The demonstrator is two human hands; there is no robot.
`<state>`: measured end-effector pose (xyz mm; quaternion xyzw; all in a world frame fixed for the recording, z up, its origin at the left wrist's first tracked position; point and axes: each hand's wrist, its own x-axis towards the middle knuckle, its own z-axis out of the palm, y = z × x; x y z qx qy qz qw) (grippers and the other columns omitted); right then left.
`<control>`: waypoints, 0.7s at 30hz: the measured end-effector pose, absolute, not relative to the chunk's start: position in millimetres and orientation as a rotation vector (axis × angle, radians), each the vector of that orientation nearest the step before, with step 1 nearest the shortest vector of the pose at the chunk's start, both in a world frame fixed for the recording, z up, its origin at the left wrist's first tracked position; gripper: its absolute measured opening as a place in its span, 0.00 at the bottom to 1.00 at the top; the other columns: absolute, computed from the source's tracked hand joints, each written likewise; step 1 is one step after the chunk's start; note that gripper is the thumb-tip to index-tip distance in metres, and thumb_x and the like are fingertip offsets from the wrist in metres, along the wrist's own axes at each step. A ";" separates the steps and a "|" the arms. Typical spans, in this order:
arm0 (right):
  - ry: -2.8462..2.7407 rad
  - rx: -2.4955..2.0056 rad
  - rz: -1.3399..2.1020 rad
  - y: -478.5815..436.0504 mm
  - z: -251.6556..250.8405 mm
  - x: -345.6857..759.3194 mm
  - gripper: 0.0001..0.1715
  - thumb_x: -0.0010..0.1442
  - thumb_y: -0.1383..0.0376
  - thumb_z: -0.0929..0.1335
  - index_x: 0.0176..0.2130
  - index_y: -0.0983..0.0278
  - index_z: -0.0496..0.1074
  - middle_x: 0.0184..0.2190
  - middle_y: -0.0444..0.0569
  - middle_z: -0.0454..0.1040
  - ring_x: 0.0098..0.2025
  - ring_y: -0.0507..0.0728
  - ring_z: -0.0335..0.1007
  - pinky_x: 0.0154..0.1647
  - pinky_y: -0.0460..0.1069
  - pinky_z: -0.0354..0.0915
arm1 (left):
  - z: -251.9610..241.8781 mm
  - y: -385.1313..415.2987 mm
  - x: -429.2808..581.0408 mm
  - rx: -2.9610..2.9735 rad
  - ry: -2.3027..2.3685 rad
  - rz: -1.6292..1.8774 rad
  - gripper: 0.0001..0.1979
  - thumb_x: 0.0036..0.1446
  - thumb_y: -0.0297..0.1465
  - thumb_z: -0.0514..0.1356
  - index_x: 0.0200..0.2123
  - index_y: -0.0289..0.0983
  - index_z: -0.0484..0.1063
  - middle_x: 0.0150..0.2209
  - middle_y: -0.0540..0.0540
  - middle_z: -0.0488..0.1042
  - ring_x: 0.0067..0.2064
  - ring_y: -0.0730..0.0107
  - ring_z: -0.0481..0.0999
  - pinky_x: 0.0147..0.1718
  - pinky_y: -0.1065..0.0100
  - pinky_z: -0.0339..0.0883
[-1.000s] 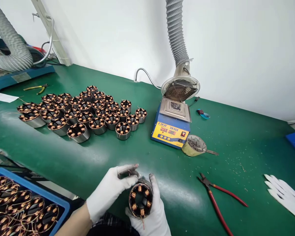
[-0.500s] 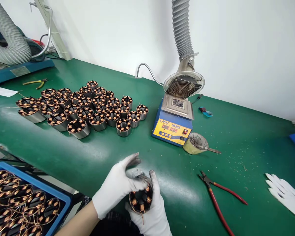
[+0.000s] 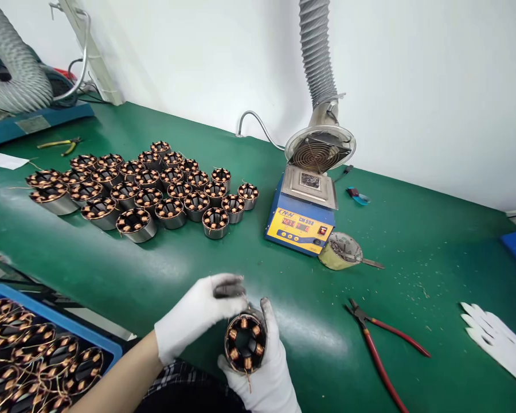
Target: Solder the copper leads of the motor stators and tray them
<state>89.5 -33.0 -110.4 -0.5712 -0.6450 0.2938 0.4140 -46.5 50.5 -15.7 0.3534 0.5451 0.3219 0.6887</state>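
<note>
A motor stator (image 3: 246,344) with copper coils around a black core faces up at the front of the bench. My right hand (image 3: 269,367), in a white glove with darkened fingertips, is closed around its right side and lower edge. A short copper wire end (image 3: 249,383) hangs from the lower rim. At the top rim, the gloved fingers of my left hand (image 3: 210,304) are bent together, thumb close to the stator. Whatever they pinch there is hidden by the fingers.
Many finished-looking stators (image 3: 135,223) stand at the left. A blue bin (image 3: 112,347) holds wired stators. Beyond my hands are a solder pot (image 3: 298,229) under an exhaust hose (image 3: 316,51) and a yellowish cup (image 3: 339,255). Red-handled pliers (image 3: 376,350) and a glove (image 3: 496,338) lie right.
My left hand has drawn back up and left from over the stator, its fingers coming closer together. More of the coils show now. My right hand keeps its hold.
</note>
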 end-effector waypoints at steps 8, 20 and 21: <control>-1.736 -1.338 0.713 -25.8 -91.4 93.9 0.62 0.41 0.71 0.71 0.63 0.68 0.32 0.47 0.57 0.73 0.47 0.63 0.72 0.45 0.50 0.70 | -25.1 37.9 -33.2 0.691 1.196 0.761 0.12 0.31 0.32 0.68 0.19 0.34 0.69 0.19 0.53 0.70 0.24 0.74 0.68 0.28 0.70 0.60; -1.263 -1.436 1.159 -26.6 -90.0 104.1 0.32 0.37 0.67 0.73 0.43 0.60 0.64 0.30 0.46 0.76 0.28 0.57 0.76 0.28 0.47 0.72 | -32.2 27.9 -74.0 1.205 1.556 0.756 0.21 0.51 0.46 0.55 0.40 0.39 0.74 0.44 0.45 0.78 0.48 0.59 0.74 0.48 0.66 0.67; -1.218 -1.382 1.236 -19.7 -81.8 112.6 0.29 0.38 0.65 0.73 0.42 0.60 0.65 0.28 0.45 0.76 0.25 0.57 0.75 0.24 0.47 0.71 | -42.4 22.4 -80.2 1.327 1.616 0.725 0.18 0.51 0.46 0.55 0.38 0.41 0.76 0.43 0.46 0.79 0.47 0.59 0.75 0.47 0.66 0.68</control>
